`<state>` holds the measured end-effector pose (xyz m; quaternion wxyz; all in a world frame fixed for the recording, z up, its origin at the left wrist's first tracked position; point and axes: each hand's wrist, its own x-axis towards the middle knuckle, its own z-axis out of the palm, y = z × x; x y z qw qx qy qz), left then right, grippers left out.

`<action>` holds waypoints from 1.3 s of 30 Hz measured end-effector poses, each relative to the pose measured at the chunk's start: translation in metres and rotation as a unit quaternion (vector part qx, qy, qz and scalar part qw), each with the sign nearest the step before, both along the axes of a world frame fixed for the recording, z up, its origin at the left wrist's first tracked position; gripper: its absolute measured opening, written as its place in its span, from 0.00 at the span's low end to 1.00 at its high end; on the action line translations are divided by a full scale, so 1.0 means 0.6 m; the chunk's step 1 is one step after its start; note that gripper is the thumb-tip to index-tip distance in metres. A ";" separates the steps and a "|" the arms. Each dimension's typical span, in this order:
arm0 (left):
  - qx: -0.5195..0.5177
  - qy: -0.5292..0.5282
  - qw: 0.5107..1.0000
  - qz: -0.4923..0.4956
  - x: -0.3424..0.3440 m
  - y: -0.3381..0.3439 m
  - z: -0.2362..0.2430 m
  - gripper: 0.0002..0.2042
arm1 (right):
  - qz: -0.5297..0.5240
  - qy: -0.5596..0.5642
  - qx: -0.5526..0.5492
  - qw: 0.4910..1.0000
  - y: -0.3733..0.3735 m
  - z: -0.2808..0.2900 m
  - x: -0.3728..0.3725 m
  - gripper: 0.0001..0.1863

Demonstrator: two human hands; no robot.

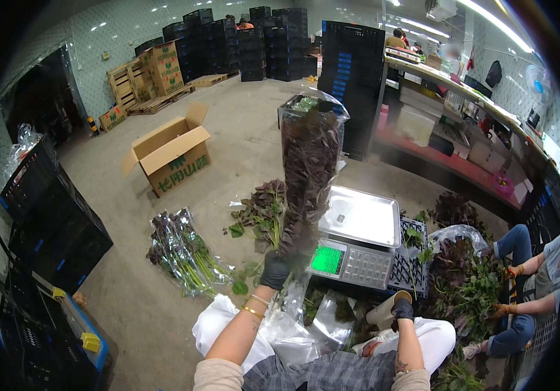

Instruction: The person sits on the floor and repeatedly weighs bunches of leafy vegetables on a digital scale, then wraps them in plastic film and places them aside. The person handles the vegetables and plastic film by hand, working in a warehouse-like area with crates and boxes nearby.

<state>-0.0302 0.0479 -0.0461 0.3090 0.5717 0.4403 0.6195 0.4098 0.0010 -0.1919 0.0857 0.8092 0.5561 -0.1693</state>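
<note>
My left hand (274, 270), in a black glove, is closed around the lower end of a clear plastic bag of dark purple leafy greens (307, 176). The bundle stands upright in front of me, its top near a black crate. My right hand (402, 309), also gloved in black, is closed at the open end of a pale tube (380, 315) by my right knee; its fingers are partly hidden. Behind the bundle is a digital scale (361, 264) with a lit green display and a bare metal pan (363, 216). Clear plastic bags (293, 335) lie between my legs.
Bagged greens (185, 251) and loose purple greens (262, 212) lie on the floor. An open cardboard box (174, 156) stands farther off. At right, a co-worker's gloved hands (507, 309) are at a leaf pile (472, 287). Black crates (55, 218) are stacked at left.
</note>
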 end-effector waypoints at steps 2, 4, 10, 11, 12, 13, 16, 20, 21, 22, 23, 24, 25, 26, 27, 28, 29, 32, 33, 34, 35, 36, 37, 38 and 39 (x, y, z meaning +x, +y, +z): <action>0.004 0.016 1.000 -0.003 0.008 0.003 -0.010 0.08 | 0.023 0.010 -0.063 0.998 0.000 0.033 0.007 0.25; 0.008 0.009 1.000 0.001 0.001 -0.021 0.007 0.09 | 0.033 0.013 0.012 0.999 0.013 0.115 -0.050 0.28; -0.008 0.086 0.995 -0.059 0.040 -0.045 -0.010 0.08 | 0.114 0.588 0.362 0.715 0.058 0.572 -0.285 0.20; 0.054 0.079 0.995 -0.038 0.073 -0.058 0.008 0.07 | 0.146 0.681 0.378 0.610 0.074 0.623 -0.312 0.18; 0.099 0.131 0.986 -0.007 0.064 -0.076 0.016 0.08 | 0.184 0.772 0.370 0.484 0.089 0.659 -0.355 0.16; 0.063 0.171 0.982 -0.040 0.066 -0.089 0.012 0.16 | 0.211 0.736 0.383 0.516 0.095 0.689 -0.361 0.14; -0.062 0.042 0.974 -0.215 0.068 -0.134 0.084 0.33 | 0.229 0.708 0.404 0.531 0.060 0.726 -0.371 0.07; 0.025 -0.173 0.923 -0.343 0.048 -0.104 0.238 0.39 | 0.226 0.668 0.425 0.567 0.024 0.679 -0.375 0.07; 0.027 -0.179 0.943 -0.279 0.054 -0.099 0.271 0.30 | 0.215 0.675 0.407 0.577 0.013 0.665 -0.378 0.07; 0.027 -0.181 0.960 -0.211 0.056 -0.098 0.309 0.22 | 0.204 0.684 0.388 0.583 0.004 0.657 -0.381 0.07; 0.040 -0.263 0.949 -0.170 0.073 -0.099 0.345 0.12 | 0.191 0.683 0.377 0.595 0.000 0.654 -0.377 0.06; 0.076 -0.304 0.930 -0.192 0.064 -0.092 0.354 0.08 | 0.190 0.696 0.376 0.582 -0.005 0.658 -0.370 0.06; 0.097 -0.284 0.936 -0.184 0.063 -0.097 0.364 0.08 | 0.188 0.708 0.374 0.568 -0.012 0.663 -0.359 0.06; 0.115 -0.265 0.941 -0.174 0.067 -0.116 0.387 0.08 | 0.185 0.720 0.370 0.557 -0.016 0.666 -0.348 0.06; 0.141 -0.210 0.956 -0.148 0.077 -0.135 0.409 0.08 | 0.171 0.753 0.347 0.532 -0.028 0.680 -0.336 0.07; 0.117 -0.184 0.964 -0.154 0.081 -0.135 0.412 0.08 | 0.179 0.739 0.372 0.533 -0.023 0.674 -0.319 0.08; 0.093 -0.155 0.971 -0.160 0.081 -0.135 0.417 0.08 | 0.183 0.715 0.381 0.556 -0.016 0.669 -0.306 0.08; -0.011 -0.199 0.960 -0.199 0.085 -0.089 0.383 0.08 | 0.150 0.694 0.365 0.602 0.019 0.638 -0.282 0.09; 0.024 -0.183 0.963 -0.196 0.091 -0.099 0.389 0.07 | 0.138 0.692 0.383 0.597 0.027 0.621 -0.271 0.09; 0.059 -0.166 0.965 -0.193 0.097 -0.112 0.398 0.07 | 0.126 0.689 0.401 0.591 0.031 0.610 -0.260 0.09; 0.055 -0.189 0.960 -0.201 0.089 -0.116 0.401 0.07 | 0.154 0.742 0.376 0.533 0.008 0.623 -0.272 0.09; 0.015 -0.131 0.979 -0.154 0.083 -0.119 0.420 0.05 | 0.163 0.677 0.393 0.601 0.004 0.631 -0.272 0.09; 0.030 -0.103 0.985 -0.137 0.078 -0.130 0.422 0.04 | 0.187 0.705 0.385 0.565 -0.008 0.641 -0.278 0.08; 0.058 -0.074 0.988 -0.124 0.076 -0.132 0.430 0.03 | 0.218 0.727 0.385 0.525 -0.012 0.656 -0.281 0.08; 0.085 -0.112 0.979 -0.145 0.081 -0.140 0.427 0.02 | 0.239 0.721 0.396 0.515 -0.012 0.656 -0.278 0.07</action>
